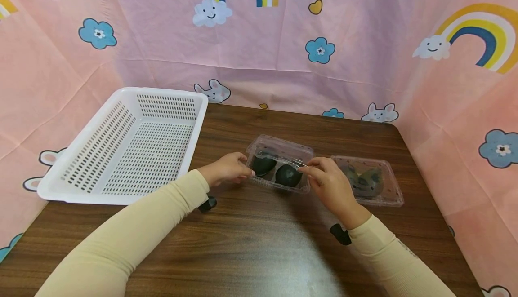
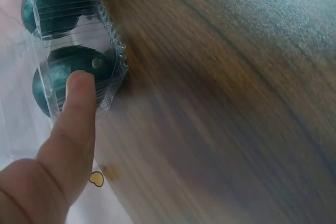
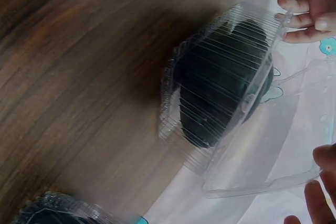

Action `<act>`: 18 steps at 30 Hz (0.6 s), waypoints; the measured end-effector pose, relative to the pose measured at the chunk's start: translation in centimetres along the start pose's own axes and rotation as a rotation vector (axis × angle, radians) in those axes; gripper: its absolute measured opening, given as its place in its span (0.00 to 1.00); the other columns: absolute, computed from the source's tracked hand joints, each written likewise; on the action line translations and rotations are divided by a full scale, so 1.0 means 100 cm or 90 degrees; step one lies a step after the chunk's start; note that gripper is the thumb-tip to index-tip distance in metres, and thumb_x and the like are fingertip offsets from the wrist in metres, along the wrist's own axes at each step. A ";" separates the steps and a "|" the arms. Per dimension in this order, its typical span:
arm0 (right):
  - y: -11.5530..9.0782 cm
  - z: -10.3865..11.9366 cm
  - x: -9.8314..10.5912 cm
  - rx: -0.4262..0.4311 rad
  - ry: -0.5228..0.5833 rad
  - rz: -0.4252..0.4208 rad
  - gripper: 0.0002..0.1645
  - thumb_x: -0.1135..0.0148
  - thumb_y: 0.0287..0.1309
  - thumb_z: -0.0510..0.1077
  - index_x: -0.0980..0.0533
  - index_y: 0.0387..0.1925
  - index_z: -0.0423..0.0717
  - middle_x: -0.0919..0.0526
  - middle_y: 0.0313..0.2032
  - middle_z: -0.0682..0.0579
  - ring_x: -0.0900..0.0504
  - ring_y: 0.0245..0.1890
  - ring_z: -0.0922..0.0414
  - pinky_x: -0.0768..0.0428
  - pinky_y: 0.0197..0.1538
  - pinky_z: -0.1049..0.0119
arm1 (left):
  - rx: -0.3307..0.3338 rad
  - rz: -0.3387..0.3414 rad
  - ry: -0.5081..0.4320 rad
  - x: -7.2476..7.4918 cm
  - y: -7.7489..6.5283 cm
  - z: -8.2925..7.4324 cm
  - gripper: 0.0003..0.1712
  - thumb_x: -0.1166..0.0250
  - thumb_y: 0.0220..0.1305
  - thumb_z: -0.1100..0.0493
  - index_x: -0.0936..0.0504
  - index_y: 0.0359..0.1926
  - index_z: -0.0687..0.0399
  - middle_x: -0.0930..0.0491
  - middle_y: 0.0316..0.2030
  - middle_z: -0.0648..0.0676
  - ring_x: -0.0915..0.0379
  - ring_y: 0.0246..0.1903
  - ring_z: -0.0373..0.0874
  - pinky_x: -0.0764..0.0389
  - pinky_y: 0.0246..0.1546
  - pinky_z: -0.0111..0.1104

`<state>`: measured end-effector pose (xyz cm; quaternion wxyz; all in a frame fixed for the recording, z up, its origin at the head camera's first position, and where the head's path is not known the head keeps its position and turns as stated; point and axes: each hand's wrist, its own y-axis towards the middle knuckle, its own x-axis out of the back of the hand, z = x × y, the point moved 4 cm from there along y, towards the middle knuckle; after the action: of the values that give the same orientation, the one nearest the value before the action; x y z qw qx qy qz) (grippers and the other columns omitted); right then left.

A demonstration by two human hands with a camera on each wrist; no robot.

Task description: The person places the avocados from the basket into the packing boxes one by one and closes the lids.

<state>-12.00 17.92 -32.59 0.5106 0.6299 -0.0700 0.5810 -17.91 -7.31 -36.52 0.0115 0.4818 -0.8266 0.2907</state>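
In the head view, a clear plastic clamshell container holds two dark green, rounded fruits that look like avocados; one fruit lies nearer the right hand. The container's lid is raised at an angle. My right hand pinches the lid's edge between thumb and fingers. At the container's left end is my left hand, its fingers spread beside the wall. The left wrist view shows a straight digit against the ribbed side, overlapping a glossy fruit with a pale stem spot.
A second clear container, lidded and holding similar fruits, sits right of the first, behind the right hand. A white perforated basket stands at the left. The wooden table meets patterned cloth at the back and sides.
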 end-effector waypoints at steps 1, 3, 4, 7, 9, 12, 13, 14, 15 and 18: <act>0.000 0.000 -0.001 0.007 -0.002 -0.004 0.18 0.33 0.49 0.26 0.15 0.41 0.45 0.21 0.43 0.44 0.23 0.41 0.48 0.21 0.38 0.54 | 0.000 0.004 0.000 0.000 -0.001 0.000 0.40 0.37 0.64 0.59 0.46 0.69 0.71 0.25 0.55 0.68 0.26 0.55 0.60 0.23 0.53 0.45; -0.001 0.000 -0.001 0.018 -0.004 -0.011 0.18 0.34 0.49 0.26 0.15 0.41 0.45 0.21 0.42 0.44 0.23 0.41 0.47 0.21 0.37 0.53 | 0.001 0.013 -0.006 0.001 -0.002 0.000 0.40 0.37 0.64 0.58 0.46 0.69 0.70 0.27 0.56 0.68 0.28 0.56 0.60 0.24 0.54 0.46; -0.002 0.000 -0.002 0.022 -0.005 -0.014 0.18 0.34 0.50 0.26 0.15 0.41 0.45 0.21 0.42 0.43 0.23 0.41 0.47 0.21 0.37 0.53 | 0.002 0.016 -0.006 0.002 -0.003 0.000 0.41 0.37 0.65 0.57 0.46 0.70 0.69 0.27 0.57 0.68 0.28 0.57 0.60 0.24 0.54 0.46; -0.004 0.000 -0.004 0.031 -0.010 -0.019 0.17 0.34 0.51 0.27 0.15 0.41 0.45 0.21 0.42 0.43 0.23 0.40 0.47 0.22 0.37 0.53 | 0.002 0.025 0.004 0.004 -0.005 -0.001 0.41 0.39 0.66 0.53 0.47 0.70 0.68 0.29 0.60 0.68 0.29 0.58 0.60 0.25 0.55 0.47; -0.005 0.000 -0.005 0.034 -0.012 -0.022 0.17 0.34 0.51 0.27 0.15 0.40 0.46 0.21 0.41 0.44 0.23 0.40 0.47 0.22 0.37 0.53 | 0.004 0.025 0.007 0.004 -0.006 0.000 0.42 0.40 0.66 0.51 0.47 0.71 0.68 0.30 0.61 0.67 0.29 0.58 0.59 0.25 0.55 0.47; -0.008 -0.001 -0.007 0.038 -0.014 -0.025 0.16 0.34 0.51 0.27 0.15 0.40 0.46 0.21 0.41 0.44 0.23 0.40 0.47 0.21 0.37 0.52 | 0.004 0.025 0.011 0.005 -0.007 0.000 0.42 0.41 0.67 0.48 0.47 0.71 0.67 0.34 0.64 0.67 0.30 0.58 0.58 0.25 0.55 0.46; -0.008 -0.001 -0.008 0.039 -0.012 -0.026 0.16 0.33 0.51 0.28 0.15 0.40 0.46 0.21 0.41 0.44 0.23 0.40 0.47 0.21 0.37 0.52 | 0.003 0.025 0.013 0.005 -0.007 0.001 0.42 0.42 0.68 0.47 0.47 0.71 0.67 0.36 0.65 0.67 0.30 0.59 0.58 0.25 0.55 0.46; -0.009 -0.001 -0.009 0.041 -0.011 -0.026 0.16 0.33 0.50 0.27 0.15 0.40 0.46 0.21 0.41 0.44 0.23 0.40 0.47 0.21 0.38 0.52 | 0.000 0.026 0.016 0.005 -0.007 0.000 0.42 0.43 0.68 0.46 0.48 0.71 0.67 0.37 0.66 0.67 0.30 0.59 0.58 0.25 0.55 0.46; -0.009 -0.001 -0.009 0.043 -0.011 -0.028 0.16 0.33 0.51 0.28 0.15 0.40 0.46 0.21 0.41 0.43 0.23 0.40 0.47 0.21 0.37 0.52 | -0.002 0.026 0.018 0.006 -0.008 0.000 0.42 0.43 0.69 0.46 0.48 0.71 0.67 0.38 0.67 0.67 0.30 0.59 0.58 0.25 0.55 0.46; -0.010 -0.001 -0.010 0.048 -0.008 -0.031 0.16 0.33 0.50 0.27 0.15 0.40 0.45 0.21 0.41 0.43 0.22 0.40 0.47 0.21 0.36 0.53 | -0.010 0.024 0.021 0.006 -0.009 0.000 0.41 0.45 0.70 0.44 0.46 0.71 0.68 0.39 0.67 0.67 0.31 0.59 0.57 0.25 0.54 0.45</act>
<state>-11.72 18.00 -33.97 0.4999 0.6540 -0.0358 0.5666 -17.52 -8.08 -35.90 0.0235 0.4610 -0.8375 0.2925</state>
